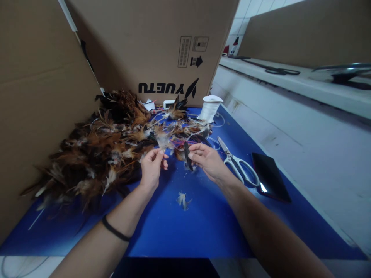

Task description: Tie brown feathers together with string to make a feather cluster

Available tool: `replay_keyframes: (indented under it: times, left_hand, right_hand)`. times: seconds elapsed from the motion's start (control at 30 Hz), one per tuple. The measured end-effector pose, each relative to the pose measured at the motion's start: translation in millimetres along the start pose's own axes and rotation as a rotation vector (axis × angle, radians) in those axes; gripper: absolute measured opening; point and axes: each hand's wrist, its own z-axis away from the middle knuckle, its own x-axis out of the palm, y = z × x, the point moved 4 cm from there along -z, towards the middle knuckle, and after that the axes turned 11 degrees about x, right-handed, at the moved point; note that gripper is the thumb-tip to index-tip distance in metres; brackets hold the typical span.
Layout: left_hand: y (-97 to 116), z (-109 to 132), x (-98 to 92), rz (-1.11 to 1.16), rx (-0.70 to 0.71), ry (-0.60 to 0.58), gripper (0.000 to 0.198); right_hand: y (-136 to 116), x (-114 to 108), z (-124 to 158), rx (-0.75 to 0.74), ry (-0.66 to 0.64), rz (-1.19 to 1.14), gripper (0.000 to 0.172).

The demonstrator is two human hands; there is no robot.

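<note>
Between the thumb and fingers of my left hand (153, 164) is a small tuft of pale, fluffy feathers (163, 139), its wispy end pointing up and away. My right hand (207, 160) pinches a dark, narrow feather (188, 156), held roughly upright to the right of the tuft. The two hands are apart, above the blue table (208, 227). To the left and behind my left hand lies a large heap of brown and black feathers (95, 154). A loose pale bit of feather (183, 200) rests on the table below the hands.
White-handled scissors (242, 170) and a black phone (271, 175) lie right of my right hand. A white spool (210, 109) stands at the back. Cardboard panels (121, 42) rise behind and on the left. Along the right, a wall ledge (304, 83) carries black scissors (281, 71).
</note>
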Motion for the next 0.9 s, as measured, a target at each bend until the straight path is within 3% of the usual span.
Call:
replay_keyframes:
  times: [0.2,0.4,0.6,0.9]
  left_hand:
    - [0,3,3.6,-0.021,-0.002,-0.06,0.022]
    - [-2,5,5.4,-0.005,-0.028,-0.108,0.024]
    - [0,7,7.4,-0.002,-0.057,-0.116,0.025]
    - [-3,8,7.8,-0.039,-0.062,-0.169,0.024]
  right_hand:
    - [1,2,1,0.021,-0.029,-0.038,0.037]
    - [4,2,-1,-0.066,-0.058,0.088,0.008]
    - [-1,11,6,-0.038,-0.092,0.115,0.008]
    - [0,7,7,-0.181,0.014,0.597,0.007]
